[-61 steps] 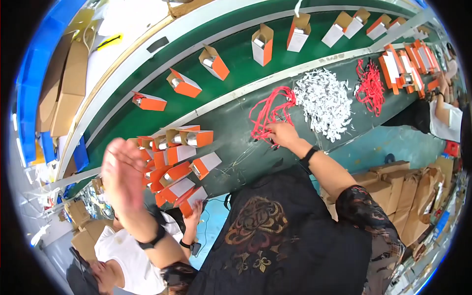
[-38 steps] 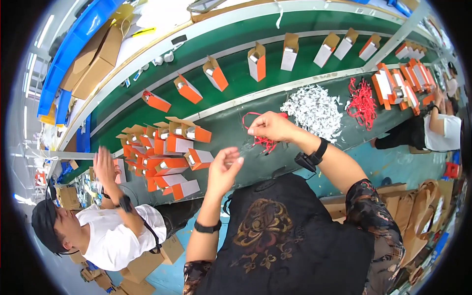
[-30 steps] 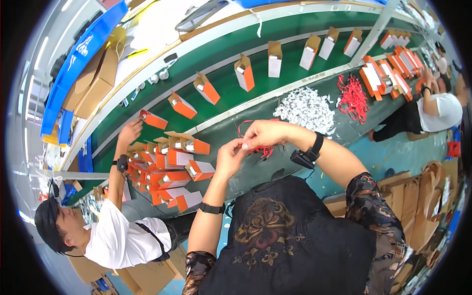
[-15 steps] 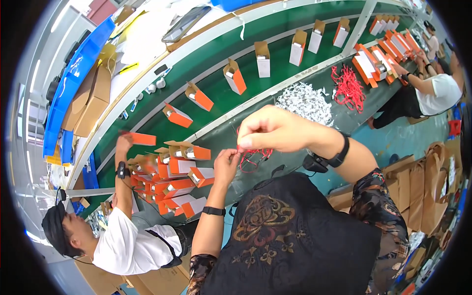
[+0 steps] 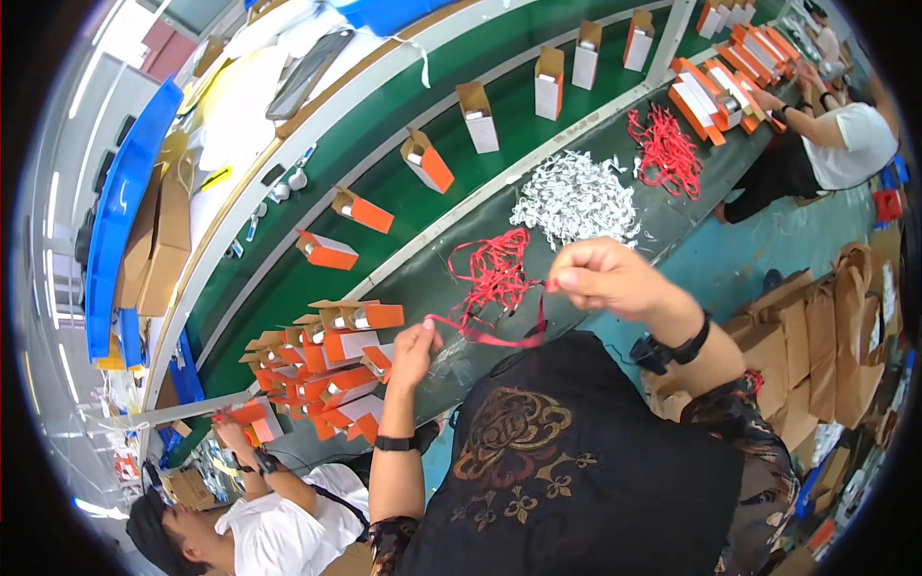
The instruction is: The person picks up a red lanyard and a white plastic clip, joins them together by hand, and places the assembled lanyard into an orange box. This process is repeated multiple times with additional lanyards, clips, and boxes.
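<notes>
A red lanyard [image 5: 501,341] hangs in a slack loop between my hands, its right part looking dark. My left hand [image 5: 416,351] pinches one end. Fingers closed, my right hand [image 5: 607,276] grips the other end, higher and farther right. Just beyond the loop, a tangled pile of red lanyards [image 5: 493,269] lies on the dark green bench [image 5: 399,300]. Behind my right hand is a heap of small white looped pieces [image 5: 574,204], whose exact kind I cannot make out. A second pile of red lanyards [image 5: 667,156] sits farther right.
Upright open orange-and-white boxes [image 5: 478,125] line the green conveyor [image 5: 384,158]. Many more boxes [image 5: 331,355] crowd the bench at left, beside a co-worker in white [image 5: 293,514] holding one. Another person [image 5: 845,144] works at far right near orange boxes [image 5: 701,101].
My hands have spread apart, stretching out the red lanyard between them; the right hand moved right. The left co-worker's hand has drawn back from the conveyor with an orange box. My view has shifted slightly.
</notes>
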The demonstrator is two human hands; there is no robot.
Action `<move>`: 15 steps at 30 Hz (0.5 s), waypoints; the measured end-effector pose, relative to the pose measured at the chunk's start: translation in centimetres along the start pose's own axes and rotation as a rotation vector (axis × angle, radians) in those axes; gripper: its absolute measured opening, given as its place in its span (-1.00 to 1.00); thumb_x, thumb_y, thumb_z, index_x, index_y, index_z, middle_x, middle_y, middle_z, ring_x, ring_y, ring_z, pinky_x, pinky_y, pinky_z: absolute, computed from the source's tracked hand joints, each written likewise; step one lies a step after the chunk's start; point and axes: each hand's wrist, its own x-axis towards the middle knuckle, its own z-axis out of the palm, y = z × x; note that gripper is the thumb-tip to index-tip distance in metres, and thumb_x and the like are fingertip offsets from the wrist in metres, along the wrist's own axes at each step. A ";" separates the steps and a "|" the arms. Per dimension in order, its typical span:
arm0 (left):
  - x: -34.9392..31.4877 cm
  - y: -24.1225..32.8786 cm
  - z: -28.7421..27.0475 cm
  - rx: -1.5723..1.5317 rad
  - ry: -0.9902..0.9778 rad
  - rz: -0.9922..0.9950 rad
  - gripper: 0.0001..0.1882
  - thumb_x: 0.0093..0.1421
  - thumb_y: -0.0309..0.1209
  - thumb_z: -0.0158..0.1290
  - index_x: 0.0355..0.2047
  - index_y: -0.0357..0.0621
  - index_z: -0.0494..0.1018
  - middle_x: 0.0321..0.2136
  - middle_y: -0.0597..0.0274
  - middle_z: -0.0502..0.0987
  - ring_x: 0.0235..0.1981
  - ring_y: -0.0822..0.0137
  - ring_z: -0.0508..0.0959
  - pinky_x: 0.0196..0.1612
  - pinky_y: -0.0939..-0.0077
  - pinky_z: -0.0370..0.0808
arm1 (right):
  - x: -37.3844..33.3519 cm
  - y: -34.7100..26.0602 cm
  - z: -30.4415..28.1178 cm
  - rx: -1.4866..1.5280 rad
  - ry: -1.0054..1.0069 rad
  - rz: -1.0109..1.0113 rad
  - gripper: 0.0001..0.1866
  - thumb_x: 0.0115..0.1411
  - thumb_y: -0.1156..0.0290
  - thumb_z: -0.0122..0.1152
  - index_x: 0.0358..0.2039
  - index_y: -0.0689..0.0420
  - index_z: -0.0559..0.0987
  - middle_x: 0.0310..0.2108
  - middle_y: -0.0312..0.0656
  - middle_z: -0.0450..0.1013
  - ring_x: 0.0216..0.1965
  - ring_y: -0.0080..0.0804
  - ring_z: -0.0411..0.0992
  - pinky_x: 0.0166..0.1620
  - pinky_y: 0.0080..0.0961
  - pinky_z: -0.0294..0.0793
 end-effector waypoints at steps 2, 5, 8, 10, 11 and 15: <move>-1.1 -0.5 0.3 -0.104 -0.109 -0.067 -0.50 0.38 -0.12 -0.10 -0.53 -0.25 0.54 -0.59 0.27 0.51 -0.56 0.50 0.43 -0.45 0.64 0.33 | 0.7 4.8 -0.5 0.147 0.126 0.065 -0.80 0.36 0.33 0.06 -0.19 0.20 0.52 -0.56 -0.34 0.38 -0.63 -0.69 0.20 -0.57 -0.71 0.14; -2.2 -0.2 2.0 -0.291 -0.235 -0.341 -0.50 0.40 -0.08 -0.13 -0.45 -0.25 0.54 -0.57 0.22 0.54 -0.53 0.44 0.50 -0.42 0.61 0.41 | 2.6 10.0 -0.9 0.343 0.279 0.212 -0.77 0.37 0.32 0.04 -0.07 0.19 0.46 -0.48 -0.30 0.43 -0.62 -0.65 0.28 -0.55 -0.69 0.22; -1.6 1.4 4.6 -0.820 -0.330 -0.679 -0.57 0.42 -0.13 -0.16 -0.10 -0.27 0.48 -0.34 0.14 0.60 -0.30 0.21 0.62 -0.11 0.32 0.57 | 4.5 12.4 -0.9 0.376 0.244 0.328 -0.70 0.35 0.39 0.02 0.06 0.18 0.39 -0.32 -0.22 0.47 -0.51 -0.57 0.41 -0.46 -0.62 0.41; -0.5 2.9 6.6 -0.813 -0.336 -0.634 -0.57 0.43 -0.13 -0.19 -0.04 -0.27 0.43 -0.24 0.11 0.59 -0.23 0.20 0.61 -0.08 0.29 0.56 | 5.7 13.1 -0.1 0.345 0.178 0.357 -0.57 0.31 0.50 0.01 0.19 0.20 0.29 -0.17 -0.15 0.46 -0.32 -0.46 0.49 -0.28 -0.51 0.54; 0.0 3.6 7.5 -0.847 -0.374 -0.527 -0.56 0.44 -0.14 -0.22 0.03 -0.27 0.39 -0.15 0.08 0.57 -0.16 0.18 0.60 -0.06 0.27 0.55 | 6.3 13.5 0.5 0.324 0.190 0.340 -0.49 0.29 0.55 0.00 0.26 0.21 0.23 -0.11 -0.12 0.45 -0.23 -0.40 0.50 -0.18 -0.46 0.57; 1.6 5.5 9.4 -1.175 -0.303 -0.406 -0.53 0.45 -0.12 -0.31 0.19 -0.16 0.24 0.07 0.08 0.45 0.10 0.17 0.47 0.11 0.19 0.46 | 7.6 13.9 2.0 0.182 0.283 0.090 -0.52 0.29 0.61 -0.07 0.23 0.27 0.24 -0.13 -0.16 0.42 -0.13 -0.49 0.45 -0.15 -0.57 0.48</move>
